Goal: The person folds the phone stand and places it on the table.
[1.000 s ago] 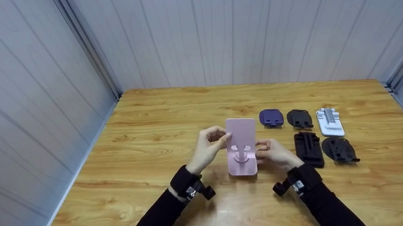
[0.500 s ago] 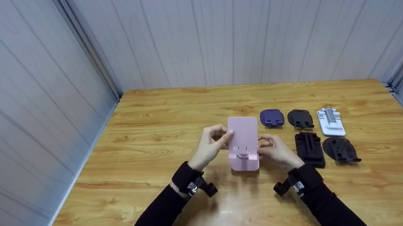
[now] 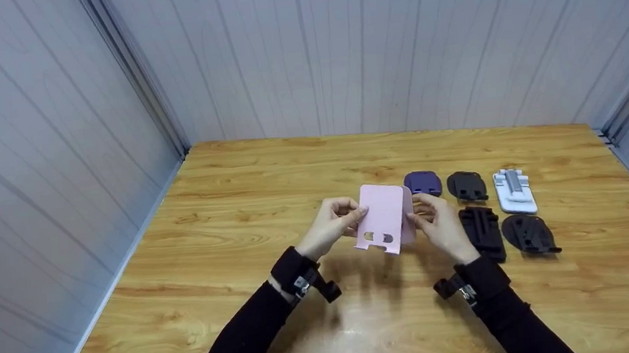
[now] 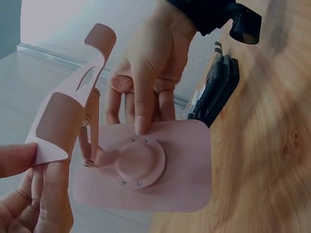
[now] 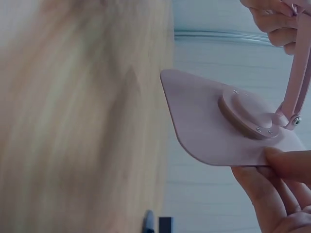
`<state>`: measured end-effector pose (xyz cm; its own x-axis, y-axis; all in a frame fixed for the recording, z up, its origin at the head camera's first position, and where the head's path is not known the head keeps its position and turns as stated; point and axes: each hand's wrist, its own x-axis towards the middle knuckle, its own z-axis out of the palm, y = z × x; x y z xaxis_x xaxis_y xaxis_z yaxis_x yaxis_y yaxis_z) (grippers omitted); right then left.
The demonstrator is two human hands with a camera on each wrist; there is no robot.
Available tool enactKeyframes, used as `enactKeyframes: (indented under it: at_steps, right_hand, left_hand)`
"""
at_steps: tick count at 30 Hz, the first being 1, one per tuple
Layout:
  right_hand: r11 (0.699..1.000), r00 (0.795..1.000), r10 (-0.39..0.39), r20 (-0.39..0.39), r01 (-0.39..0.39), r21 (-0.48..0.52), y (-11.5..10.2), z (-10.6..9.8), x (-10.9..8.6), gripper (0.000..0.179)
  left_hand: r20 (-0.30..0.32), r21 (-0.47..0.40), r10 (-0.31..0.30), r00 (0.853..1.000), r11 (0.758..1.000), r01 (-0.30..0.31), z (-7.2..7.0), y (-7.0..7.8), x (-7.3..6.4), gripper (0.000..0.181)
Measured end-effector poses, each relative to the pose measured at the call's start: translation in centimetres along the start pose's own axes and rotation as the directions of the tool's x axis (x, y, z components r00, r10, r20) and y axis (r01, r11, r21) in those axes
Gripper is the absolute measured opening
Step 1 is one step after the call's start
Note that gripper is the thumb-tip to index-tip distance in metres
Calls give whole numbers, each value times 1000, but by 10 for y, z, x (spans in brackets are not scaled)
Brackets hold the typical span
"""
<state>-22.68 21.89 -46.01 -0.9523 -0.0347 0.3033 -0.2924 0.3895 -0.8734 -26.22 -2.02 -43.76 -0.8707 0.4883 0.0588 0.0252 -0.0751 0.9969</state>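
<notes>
A pink phone stand [image 3: 381,210] is held up off the table between both hands. My left hand [image 3: 326,228] pinches one side of its cradle plate [image 4: 58,116], which has cut-outs and bent lips. My right hand [image 3: 439,225] pinches the edge of the flat base plate [image 5: 194,116], thumb on the face with the round hub. Two hinged arms [image 5: 297,73] join the plates, which stand apart at an angle. In the head view the cradle plate hides most of the base and the arms.
To the right lie other folded phone stands: a purple one [image 3: 421,183], a dark rounded one [image 3: 466,185], a white one [image 3: 515,190], a black rectangular one [image 3: 482,233] and a black round one [image 3: 531,234]. Panel walls [image 3: 336,51] border the wooden table [image 3: 224,209].
The cradle plate has tilted, and the base has swung out from behind it to the right. My right hand has moved up and slightly right with the base; my left keeps its grip.
</notes>
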Motion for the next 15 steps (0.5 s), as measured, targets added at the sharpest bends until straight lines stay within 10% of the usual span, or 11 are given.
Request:
enactKeyframes:
  at_steps: [15]
  right_hand:
    - [906, 936, -343, -76, 308, -290, -11, -4, -1, 28]
  left_hand:
    - [24, -28, -90, 996, 995, 91, 5, -12, 5, 21]
